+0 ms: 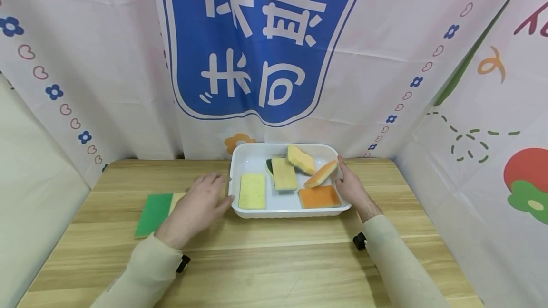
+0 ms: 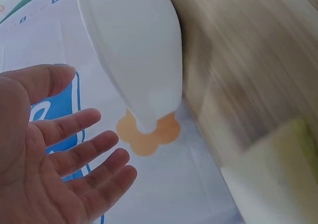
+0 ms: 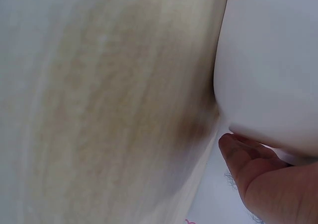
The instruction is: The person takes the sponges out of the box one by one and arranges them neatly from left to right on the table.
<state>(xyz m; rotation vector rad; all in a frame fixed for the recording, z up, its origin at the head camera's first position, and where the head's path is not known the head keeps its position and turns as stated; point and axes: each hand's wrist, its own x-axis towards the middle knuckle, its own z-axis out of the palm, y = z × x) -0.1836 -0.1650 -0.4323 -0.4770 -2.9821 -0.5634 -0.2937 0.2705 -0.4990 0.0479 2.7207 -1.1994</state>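
A white tray on the table holds several sponges. A yellow sponge lies flat at its left end, with an orange-faced sponge at the front right. Behind these, a pale yellow sponge, another yellow sponge and a tilted orange-and-yellow one lie loosely together. My right hand grips the tray's right rim; the right wrist view shows its fingers at the rim's edge. Beside the left wall, my left hand has its fingers spread, apart from the tray and holding nothing.
On the wooden table, a green-faced sponge lies left of the tray. A pale yellow sponge next to it is partly hidden behind the left hand. A printed white curtain hangs close behind the tray.
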